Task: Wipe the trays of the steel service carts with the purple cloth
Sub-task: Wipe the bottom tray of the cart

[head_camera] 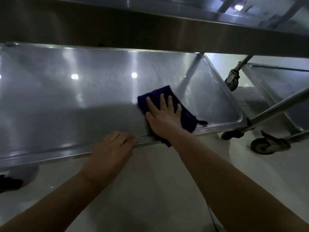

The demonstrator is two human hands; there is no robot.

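The purple cloth (168,106) is pressed flat on the lower steel tray (83,91) by the right hand (163,117), fingers straight — the tray's near rim is gripped by the left hand (115,148), fingers curled

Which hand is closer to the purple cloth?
Right. The right hand presses flat on the purple cloth; the left hand grips the tray rim, apart from it.

A pale glossy floor (150,190) (dark cord (212,215) lying on it).
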